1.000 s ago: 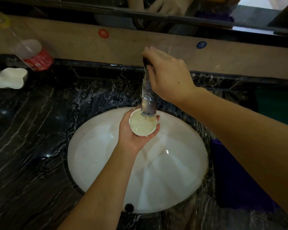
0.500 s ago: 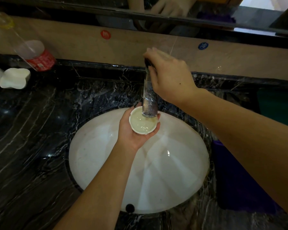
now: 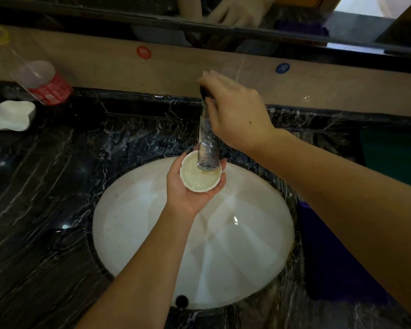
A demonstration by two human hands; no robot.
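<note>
the left hand (image 3: 190,198) is in the middle of the frame, palm up. its fingers are curled round a small white cup (image 3: 199,184) & hold it. the cup sits in the palm, w/ the thumb at the left of the rim & a fingertip at the right. the cup is over the top edge of the white sink (image 3: 140,222), right under the end of the shiny tap (image 3: 208,143). the tap's end covers the upper right bit of the cup. there's pale, a bit yellow water in the cup, nearly up to the rim. can't tell if water is coming out of the tap.

the right hand (image 3: 237,112) is just above the cup, w/ its arm coming in from the right side of the frame. its fingers are bent over the dark top of the tap & grip it.

the sink is set in a black counter (image 3: 33,210) w/ white lines in it. near the bottom edge of the sink is a small dark hole (image 3: 182,301). in the upper left, a clear bottle (image 3: 43,84) w/ a red label leans over, & a white dish (image 3: 12,115) w/ a wavy edge is just beside it. on the brown wall behind the tap are a red sticker (image 3: 144,52) & a blue sticker (image 3: 282,68). the mirror (image 3: 294,20) runs along the top. a purple cloth (image 3: 330,257) lies to the right of the sink.
</note>
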